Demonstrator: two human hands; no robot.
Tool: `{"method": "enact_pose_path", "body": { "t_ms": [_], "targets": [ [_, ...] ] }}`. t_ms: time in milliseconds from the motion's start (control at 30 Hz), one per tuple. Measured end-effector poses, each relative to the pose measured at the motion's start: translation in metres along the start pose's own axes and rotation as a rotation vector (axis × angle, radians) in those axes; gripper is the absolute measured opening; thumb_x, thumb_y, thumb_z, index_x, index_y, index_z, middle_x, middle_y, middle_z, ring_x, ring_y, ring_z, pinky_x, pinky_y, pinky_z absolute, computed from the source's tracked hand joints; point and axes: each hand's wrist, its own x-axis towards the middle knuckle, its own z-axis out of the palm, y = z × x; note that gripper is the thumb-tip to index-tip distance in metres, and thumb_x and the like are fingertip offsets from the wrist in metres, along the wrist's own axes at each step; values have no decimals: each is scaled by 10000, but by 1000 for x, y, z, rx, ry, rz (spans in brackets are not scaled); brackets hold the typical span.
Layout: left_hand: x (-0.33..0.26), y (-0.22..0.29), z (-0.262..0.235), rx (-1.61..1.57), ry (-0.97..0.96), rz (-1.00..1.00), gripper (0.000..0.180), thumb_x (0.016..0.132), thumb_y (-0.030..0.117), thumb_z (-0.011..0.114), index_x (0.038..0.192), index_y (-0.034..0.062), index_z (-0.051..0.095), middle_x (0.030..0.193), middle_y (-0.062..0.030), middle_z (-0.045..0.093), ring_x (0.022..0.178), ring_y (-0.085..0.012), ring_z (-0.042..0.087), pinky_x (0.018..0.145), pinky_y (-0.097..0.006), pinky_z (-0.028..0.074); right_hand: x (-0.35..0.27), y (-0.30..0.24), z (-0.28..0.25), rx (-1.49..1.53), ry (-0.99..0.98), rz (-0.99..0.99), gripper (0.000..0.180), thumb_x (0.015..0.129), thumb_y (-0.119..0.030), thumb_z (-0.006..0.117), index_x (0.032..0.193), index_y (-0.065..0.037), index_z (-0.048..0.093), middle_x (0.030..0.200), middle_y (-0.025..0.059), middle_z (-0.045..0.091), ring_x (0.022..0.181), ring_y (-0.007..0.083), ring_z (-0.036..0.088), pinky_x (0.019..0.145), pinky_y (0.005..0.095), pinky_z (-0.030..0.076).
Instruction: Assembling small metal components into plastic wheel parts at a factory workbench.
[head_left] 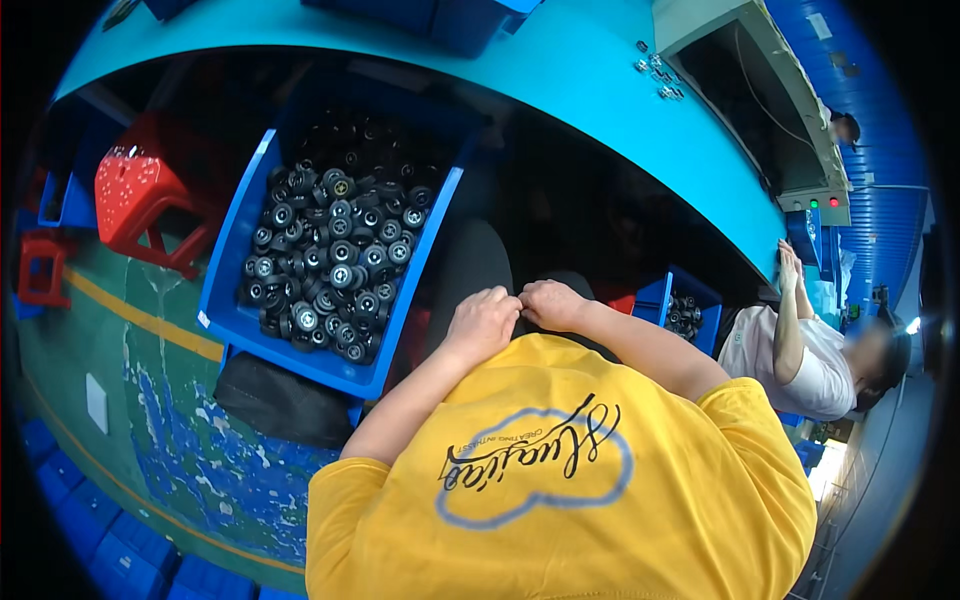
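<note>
Close together above my lap, my two hands nearly meet at the fingertips, just past the hem of the yellow shirt (560, 470) I wear. My left hand (484, 323) is closed, thumb and fingers drawn together. Curled likewise, my right hand (553, 304) faces it with bent fingers. Whatever lies between the fingertips is too small or hidden to make out. To the left of my hands stands a large blue bin (420, 275) that holds many small black wheels (340, 250) with silvery hubs.
Ahead curves a turquoise tabletop (600, 100), with small metal-looking parts (660, 75) near a grey machine (790, 120). Red stools (150, 190) stand at the left. A second blue bin (708, 325) sits to the right, beside a co-worker in a pale shirt (790, 350). Blue crates (130, 560) line the lower left.
</note>
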Motion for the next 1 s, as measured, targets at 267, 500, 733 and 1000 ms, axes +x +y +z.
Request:
{"method": "enact_pose_path", "body": {
  "t_ms": [267, 500, 733, 1000],
  "targets": [
    [8, -17, -3, -61, 45, -98, 61, 915, 123, 702, 954, 90, 736, 891, -91, 661, 887, -315, 697, 784, -442, 572, -21, 11, -222, -232, 1238, -17, 215, 853, 22, 700, 1021, -109, 673, 922, 85, 644, 789, 252, 599, 712, 376, 453],
    [21, -53, -12, -130, -25, -205, 85, 921, 126, 696, 981, 81, 737, 930, -107, 682, 930, -337, 704, 815, -461, 580, -20, 155, -225, 40, 1332, 710, 173, 1066, -192, 583, 1142, -39, 610, 1010, 153, 673, 928, 317, 660, 855, 425, 522],
    [50, -59, -17, -110, -61, -327, 102, 946, 151, 673, 992, 85, 736, 950, -114, 693, 950, -348, 705, 834, -468, 580, -19, 154, -227, 27, 1137, 766, 168, 1068, -197, 561, 1152, -58, 601, 1068, 159, 683, 997, 357, 662, 881, 452, 515],
    [54, -42, 8, -33, -38, -283, 89, 941, 137, 675, 980, 77, 728, 942, -120, 686, 924, -346, 706, 812, -470, 582, -17, 146, -234, -10, 1153, 670, 161, 1056, -175, 560, 1124, -57, 646, 1071, 165, 704, 1015, 367, 665, 890, 462, 513]
  ]
}}
